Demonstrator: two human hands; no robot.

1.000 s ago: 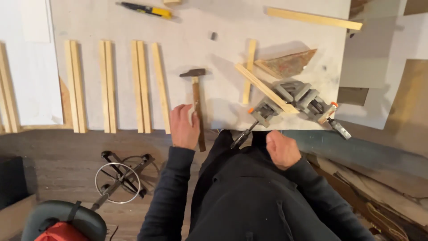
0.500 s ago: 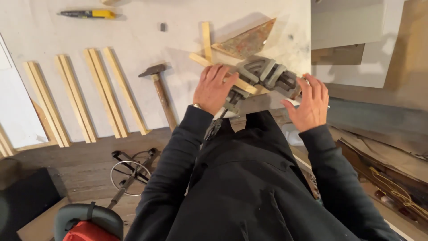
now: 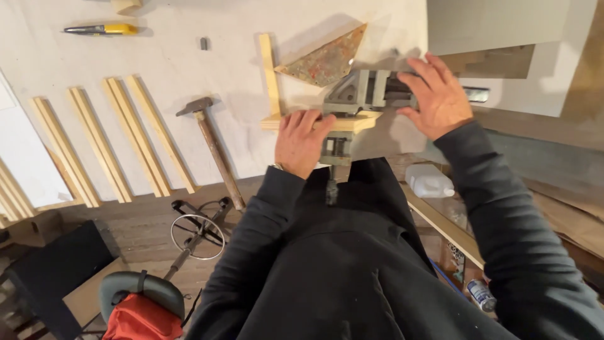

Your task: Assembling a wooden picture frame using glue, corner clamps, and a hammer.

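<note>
Pale desk (image 3: pixel 157 63) seen from above in the head view, dark wooden floor below its near edge, a wheeled stool frame (image 3: pixel 198 230) and a red bag (image 3: pixel 141 324) down by the legs. On the desk: pairs of wooden slats (image 3: pixel 116 141) laid in rows at the left, a hammer (image 3: pixel 211 148) just right of them, a yellow utility knife (image 3: pixel 104 29) far up, a rusty triangular plate (image 3: pixel 327 60) near the top.

At the near edge, a grey metal corner clamp (image 3: pixel 355 94) gripping two wooden strips (image 3: pixel 270 79) that meet at a right angle. Left hand (image 3: pixel 302 141) lying palm down, fingers curled over the flat strip beside the clamp, pressing rather than grasping. Right hand (image 3: pixel 437 97) spread wide, fingers on the clamp's far side near its screw; closed on the handle or merely resting, hard to tell.

Worth pressing both strips flat against the clamp's faces, checking the joint for flush edges, then tightening gently and evenly, so nothing creeps out of square.

Both forearms in dark sleeves, elbows out, wrists bent down toward the work.
</note>
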